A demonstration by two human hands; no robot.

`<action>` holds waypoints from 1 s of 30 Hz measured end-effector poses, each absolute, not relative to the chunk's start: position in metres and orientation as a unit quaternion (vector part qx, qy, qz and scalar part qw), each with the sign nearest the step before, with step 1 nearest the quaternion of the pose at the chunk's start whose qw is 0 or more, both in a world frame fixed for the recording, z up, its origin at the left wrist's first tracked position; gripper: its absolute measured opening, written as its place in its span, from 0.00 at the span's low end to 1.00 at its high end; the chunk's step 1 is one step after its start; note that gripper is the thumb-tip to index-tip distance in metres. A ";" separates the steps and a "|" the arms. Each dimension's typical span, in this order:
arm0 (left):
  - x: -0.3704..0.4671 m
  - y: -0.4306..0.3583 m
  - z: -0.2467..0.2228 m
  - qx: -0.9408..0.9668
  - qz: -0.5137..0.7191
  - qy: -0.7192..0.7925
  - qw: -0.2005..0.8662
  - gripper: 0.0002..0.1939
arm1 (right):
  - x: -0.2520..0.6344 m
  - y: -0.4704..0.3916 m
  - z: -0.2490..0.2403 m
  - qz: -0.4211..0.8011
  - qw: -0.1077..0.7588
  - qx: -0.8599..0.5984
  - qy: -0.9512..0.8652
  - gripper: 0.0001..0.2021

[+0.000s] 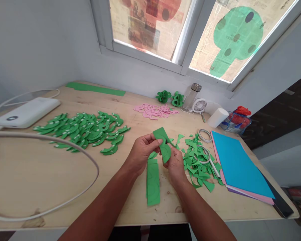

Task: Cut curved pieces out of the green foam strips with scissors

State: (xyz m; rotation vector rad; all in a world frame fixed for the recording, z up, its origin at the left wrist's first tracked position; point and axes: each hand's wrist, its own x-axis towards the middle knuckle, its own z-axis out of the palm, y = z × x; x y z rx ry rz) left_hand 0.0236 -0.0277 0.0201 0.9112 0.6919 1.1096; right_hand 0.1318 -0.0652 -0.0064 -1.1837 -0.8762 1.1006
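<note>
A green paper piece point(163, 144) with a drawn curve and a partly rounded outline is pinched in my left hand point(141, 152), thumb on top. My right hand point(175, 164) is closed at the paper's lower right edge; its fingers are mostly hidden, and what they grip cannot be made out. Below the hands lies a small stack of green paper strips point(153, 184) marked with curved lines. Green paper scraps point(199, 174) are scattered to the right. On the left is a large pile of curved green cutouts point(82, 129) with pale spots.
Pink cutouts point(154, 111) and green paper balls point(163, 96) lie towards the wall, near a bottle point(190, 97) and small fan point(199, 105). Tape point(205, 135) and coloured sheets point(240, 164) are at right. A white cable point(90, 157) loops beside a power bank point(27, 112) at left.
</note>
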 end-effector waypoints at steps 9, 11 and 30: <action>0.020 -0.026 0.022 0.442 0.503 0.327 0.667 0.08 | 0.131 -0.066 -0.004 0.493 0.600 -0.511 -0.369 0.25; 0.020 -0.027 0.022 0.442 0.502 0.323 0.669 0.07 | 0.131 -0.066 -0.004 0.496 0.600 -0.511 -0.365 0.25; 0.021 -0.026 0.023 0.386 0.513 0.337 0.689 0.12 | 0.126 -0.069 -0.007 0.531 0.597 -0.490 -0.349 0.26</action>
